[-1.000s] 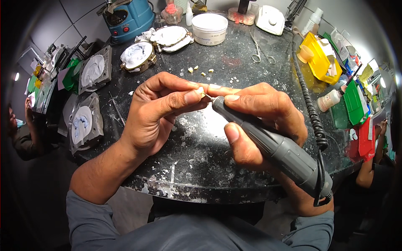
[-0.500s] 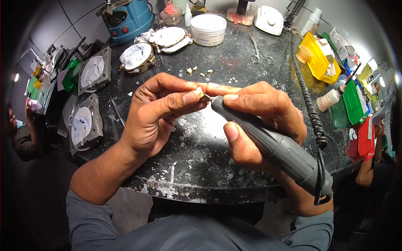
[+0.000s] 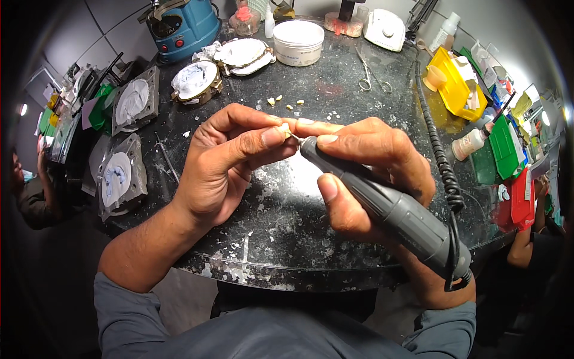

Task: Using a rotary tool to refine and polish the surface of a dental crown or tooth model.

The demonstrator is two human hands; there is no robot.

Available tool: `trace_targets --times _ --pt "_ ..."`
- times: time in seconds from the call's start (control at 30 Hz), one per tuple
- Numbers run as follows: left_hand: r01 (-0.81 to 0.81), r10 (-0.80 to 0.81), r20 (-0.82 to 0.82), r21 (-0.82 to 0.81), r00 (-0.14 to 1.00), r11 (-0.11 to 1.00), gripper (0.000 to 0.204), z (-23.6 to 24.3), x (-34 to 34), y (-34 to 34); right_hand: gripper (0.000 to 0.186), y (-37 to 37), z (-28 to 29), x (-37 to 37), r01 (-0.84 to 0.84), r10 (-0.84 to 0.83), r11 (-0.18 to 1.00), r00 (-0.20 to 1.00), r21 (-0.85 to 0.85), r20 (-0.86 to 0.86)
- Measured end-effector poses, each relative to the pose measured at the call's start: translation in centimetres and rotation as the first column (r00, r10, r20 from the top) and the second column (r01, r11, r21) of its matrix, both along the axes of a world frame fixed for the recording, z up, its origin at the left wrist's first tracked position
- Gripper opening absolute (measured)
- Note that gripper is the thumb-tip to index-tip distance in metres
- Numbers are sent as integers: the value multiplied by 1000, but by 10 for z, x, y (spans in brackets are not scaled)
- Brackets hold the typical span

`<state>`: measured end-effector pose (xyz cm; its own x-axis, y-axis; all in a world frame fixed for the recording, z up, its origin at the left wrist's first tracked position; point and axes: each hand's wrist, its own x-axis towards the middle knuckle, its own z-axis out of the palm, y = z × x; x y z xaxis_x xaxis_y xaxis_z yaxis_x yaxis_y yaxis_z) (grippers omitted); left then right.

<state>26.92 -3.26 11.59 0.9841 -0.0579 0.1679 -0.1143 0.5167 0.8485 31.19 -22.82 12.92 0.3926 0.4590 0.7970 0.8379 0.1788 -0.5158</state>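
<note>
Between the thumb and fingers of my left hand [image 3: 230, 158] is pinched a small cream-coloured artificial tooth [image 3: 287, 133], partly covered by the fingertips. My right hand [image 3: 376, 161] is closed round a dark grey rotary handpiece [image 3: 388, 206]. Its thin bur meets or nearly meets the tooth; I cannot tell which. One right finger stretches past the tool's tip toward the left fingertips. Beyond my hands, several similar small cream teeth [image 3: 289, 107] lie loose on the black worktable [image 3: 281, 239].
Plaster-filled flasks [image 3: 122, 179] stand at the left. Farther back are a blue machine [image 3: 182, 33], a white tub [image 3: 299, 43] and scissors [image 3: 373, 75]. The handpiece's coiled cord [image 3: 439, 137] runs down the right, beside yellow [image 3: 448, 90], green and red trays. Other people sit at both sides.
The handpiece's rear end has shifted slightly left and down. The tooth has turned a little in my left fingertips. Both grips stay the same.
</note>
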Motion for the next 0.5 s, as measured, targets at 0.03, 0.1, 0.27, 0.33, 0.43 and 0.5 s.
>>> trace_targets --times 0.03,0.1,0.27,0.33,0.43,0.5 --pt "-10 10 1 8 1000 1000 8 0 -1 0 27 0 0 -1 0 0 1000 1000 -1 1" --pt "-11 11 -9 8 1000 1000 8 0 -1 0 28 0 1 -2 28 -29 1000 999 -4 -35" --pt "-23 23 -29 18 999 1000 8 -1 0 0 28 3 -3 -1 17 -16 1000 999 26 -29" --pt "-16 16 -54 7 998 1000 10 -1 0 2 28 3 -3 -1 30 -29 999 999 20 -42" --pt "-37 37 -74 7 997 999 11 3 -1 0 28 2 -3 -1 50 -49 999 998 -1 30" --pt "-32 31 -69 -15 997 999 12 5 -1 -4 29 1 1 -8 98 -97 995 992 11 -81"
